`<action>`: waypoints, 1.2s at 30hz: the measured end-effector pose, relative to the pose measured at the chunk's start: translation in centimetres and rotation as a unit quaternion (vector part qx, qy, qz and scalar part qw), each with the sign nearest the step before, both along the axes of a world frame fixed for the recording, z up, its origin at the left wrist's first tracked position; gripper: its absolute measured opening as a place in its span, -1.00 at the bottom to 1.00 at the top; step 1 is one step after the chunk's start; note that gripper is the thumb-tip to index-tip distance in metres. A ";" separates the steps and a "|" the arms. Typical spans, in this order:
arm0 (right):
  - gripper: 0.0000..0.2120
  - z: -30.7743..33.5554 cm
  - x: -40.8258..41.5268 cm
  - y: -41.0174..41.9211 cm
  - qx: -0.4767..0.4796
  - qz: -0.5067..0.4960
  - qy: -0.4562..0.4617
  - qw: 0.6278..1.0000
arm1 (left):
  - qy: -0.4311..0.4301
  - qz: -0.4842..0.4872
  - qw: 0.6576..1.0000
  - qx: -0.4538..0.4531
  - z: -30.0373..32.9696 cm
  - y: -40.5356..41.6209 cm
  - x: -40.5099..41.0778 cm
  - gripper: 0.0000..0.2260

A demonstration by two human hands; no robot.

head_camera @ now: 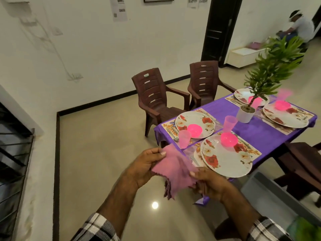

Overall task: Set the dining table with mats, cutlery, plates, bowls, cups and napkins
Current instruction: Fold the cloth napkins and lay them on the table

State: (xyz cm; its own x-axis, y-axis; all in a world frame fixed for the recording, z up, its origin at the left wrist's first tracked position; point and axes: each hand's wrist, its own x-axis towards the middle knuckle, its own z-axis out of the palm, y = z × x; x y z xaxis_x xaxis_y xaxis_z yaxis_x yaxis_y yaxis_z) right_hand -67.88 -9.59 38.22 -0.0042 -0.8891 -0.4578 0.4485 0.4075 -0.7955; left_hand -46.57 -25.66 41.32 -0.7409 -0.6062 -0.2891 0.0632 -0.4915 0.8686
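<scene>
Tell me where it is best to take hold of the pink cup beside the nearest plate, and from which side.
Take the pink cup around its side wall near the top, coming from the table's near edge. It stands upright and flares upward; the pink bowl sits close against its base.

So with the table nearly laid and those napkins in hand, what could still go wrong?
1. The nearest plate seems to jut past the edge of the table; a brush from the right hand might tip it off.
2. The pink cup stands close to that corner and could be knocked over.
3. Both hands hold a loose stack of napkins; the lower ones may slip out.
</scene>
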 end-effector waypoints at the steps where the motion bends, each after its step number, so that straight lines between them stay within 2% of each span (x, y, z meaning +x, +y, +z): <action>1: -0.52 -0.5 0.1 0.1 -0.010 -0.034 -0.042 0.998 | -0.009 0.014 1.000 -0.002 -0.1 0.0 0.5 -0.92; 2: -0.56 -0.8 0.4 -0.1 -0.021 -0.089 -0.099 0.991 | -0.021 0.018 1.000 -0.005 -0.4 0.0 1.0 -0.85; 4: -0.61 -1.2 0.9 -0.9 -0.039 -0.216 -0.184 0.958 | -0.047 0.009 0.999 0.000 -1.3 0.2 2.0 -0.86; 6: -0.68 -0.5 2.0 -2.4 -0.048 -0.270 -0.155 0.949 | -0.066 0.002 0.998 0.009 -2.4 0.7 2.9 -0.83; 8: -0.76 0.2 3.5 -3.6 -0.030 -0.234 -0.005 0.972 | -0.092 0.020 0.996 0.004 -3.0 1.3 3.3 -0.73; 10: -0.59 0.1 4.7 -4.4 -0.015 -0.184 0.098 0.978 | -0.108 0.067 0.992 -0.007 -3.9 1.6 3.7 -0.66; 12: -0.37 -0.4 5.4 -4.6 -0.020 -0.169 0.143 0.975 | -0.111 0.118 0.987 -0.013 -4.7 1.6 4.5 -0.54; 13: -0.34 -0.7 5.4 -4.6 -0.032 -0.154 0.179 0.971 | -0.110 0.133 0.985 -0.022 -5.1 1.5 4.9 -0.47; 15: -0.56 -1.0 5.7 -4.6 -0.053 -0.110 0.215 0.969 | -0.106 0.129 0.984 -0.063 -5.4 1.4 6.0 -0.42; 16: -0.68 -1.0 5.9 -4.7 -0.059 -0.084 0.231 0.968 | -0.099 0.117 0.984 -0.088 -5.3 1.6 6.5 -0.48; 18: -0.70 -0.7 6.2 -4.7 -0.068 -0.055 0.267 0.960 | -0.102 0.086 0.984 -0.118 -5.4 1.7 7.4 -0.67; 20: -0.70 -0.6 6.5 -4.8 -0.072 -0.040 0.254 0.964 | -0.115 0.061 0.985 -0.113 -5.5 1.6 8.2 -0.74; 22: -0.63 -0.6 6.4 -5.0 -0.079 -0.038 0.231 0.969 | -0.119 0.058 0.986 -0.099 -5.5 1.7 8.6 -0.70; 27: -0.48 -0.7 6.3 -4.9 -0.095 -0.044 0.180 0.978 | -0.093 0.060 0.990 -0.085 -5.8 1.9 8.4 -0.41; 30: -0.56 -0.7 5.7 -4.5 -0.089 -0.059 0.127 0.986 | -0.073 0.041 0.994 -0.070 -6.1 1.7 8.0 -0.32; 31: -0.64 -0.6 5.4 -4.3 -0.074 -0.034 0.129 0.988 | -0.072 0.043 0.994 -0.066 -6.2 1.7 7.6 -0.36; 33: -0.73 -0.9 4.8 -3.8 -0.054 0.022 0.195 0.979 | -0.072 0.046 0.994 -0.071 -6.4 1.8 7.0 -0.42; 36: -0.61 -1.8 3.0 -3.0 -0.064 0.014 0.260 0.963 | -0.103 0.026 0.989 -0.104 -7.0 1.5 5.3 -0.34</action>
